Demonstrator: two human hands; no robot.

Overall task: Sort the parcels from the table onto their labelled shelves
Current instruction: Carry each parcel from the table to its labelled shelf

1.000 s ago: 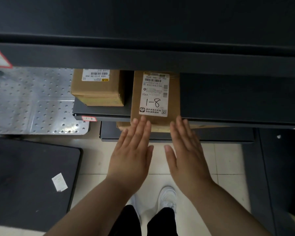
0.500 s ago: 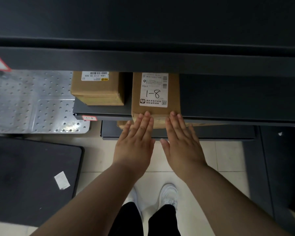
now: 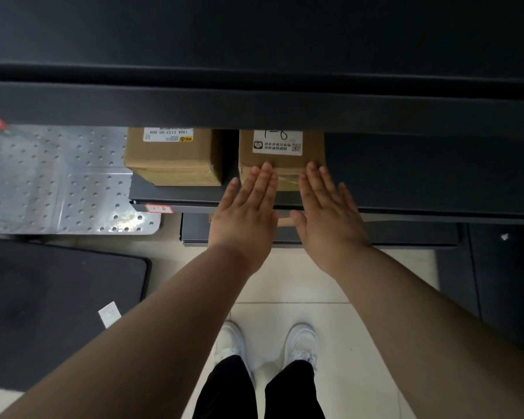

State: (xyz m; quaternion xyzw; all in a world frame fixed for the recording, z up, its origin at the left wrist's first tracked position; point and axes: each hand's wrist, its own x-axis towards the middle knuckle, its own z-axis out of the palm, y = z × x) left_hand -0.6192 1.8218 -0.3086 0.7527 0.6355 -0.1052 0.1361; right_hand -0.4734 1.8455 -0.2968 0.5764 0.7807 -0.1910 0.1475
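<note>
A brown cardboard parcel point(image 3: 280, 160) with a white label marked "1-8" lies on a dark shelf point(image 3: 176, 198) that carries a small red-edged tag reading "1-8" point(image 3: 159, 208). My left hand point(image 3: 245, 219) and my right hand point(image 3: 327, 216) lie flat side by side, straight fingertips pressing the parcel's near face. The parcel's far part is hidden under the upper shelf point(image 3: 254, 104). A second brown parcel point(image 3: 176, 158) with a barcode label sits just left of it on the same shelf.
A lower dark shelf point(image 3: 406, 234) sits beneath, with a sliver of another brown parcel point(image 3: 285, 221) between my hands. A perforated metal plate point(image 3: 58, 179) lies to the left. A dark mat point(image 3: 43, 313) holding a white paper slip point(image 3: 109, 313) covers the tiled floor at lower left.
Both hands have pushed forward, sliding the "1-8" parcel deeper onto the shelf. It overhung the front edge; now it sits behind the edge and most of its label is under the upper shelf.
</note>
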